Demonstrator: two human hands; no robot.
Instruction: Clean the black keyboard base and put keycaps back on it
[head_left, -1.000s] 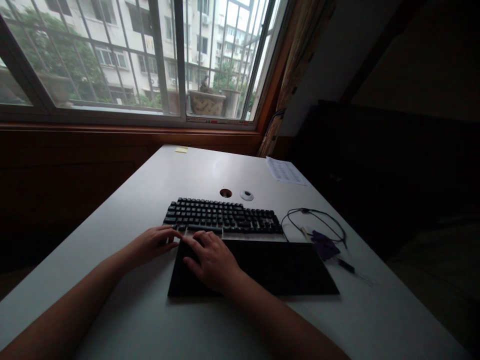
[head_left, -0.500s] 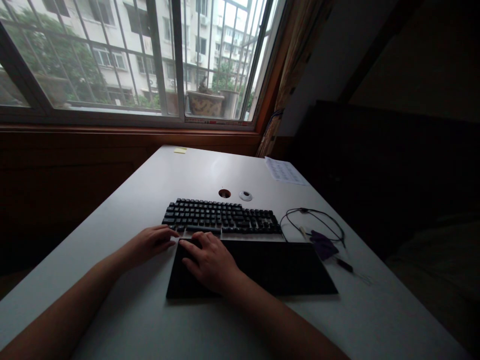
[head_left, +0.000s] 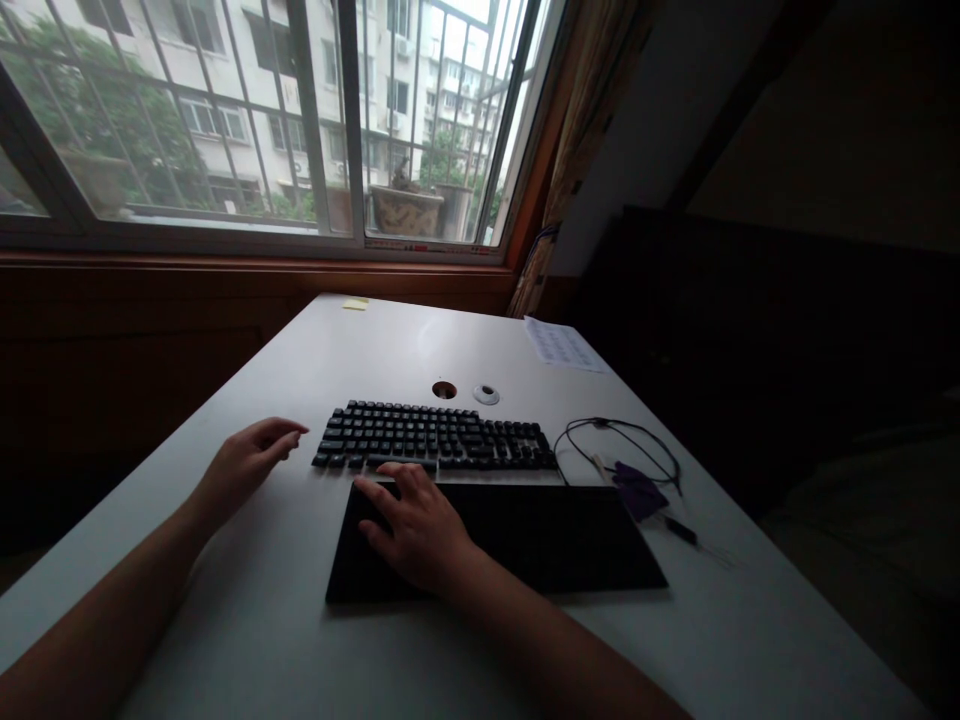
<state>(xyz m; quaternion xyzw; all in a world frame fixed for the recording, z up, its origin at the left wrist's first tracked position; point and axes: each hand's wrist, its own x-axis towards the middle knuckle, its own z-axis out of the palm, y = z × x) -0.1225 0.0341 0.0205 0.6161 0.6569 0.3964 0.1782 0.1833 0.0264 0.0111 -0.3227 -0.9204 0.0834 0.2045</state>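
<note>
My left hand hovers over the white table to the left of the black keyboard. Its fingers stretch toward the keyboard's left end, apart from it, and no object shows in them. My right hand rests with fingers spread on a flat black board. That board lies just in front of the keyboard. My right fingertips are near the board's far left edge, close to the long space bar. Toward the keyboard's right end, a paler patch shows among the keys.
Right of the board lie a looped black cable, a purple cloth-like piece and a black-handled wire tool. Behind the keyboard are a round table hole and a grommet. Printed paper and a yellow note lie farther back.
My left hand has moved left, away from the keyboard's near left corner, uncovering the keys there. My right hand stays on the board. The view has shifted slightly.
</note>
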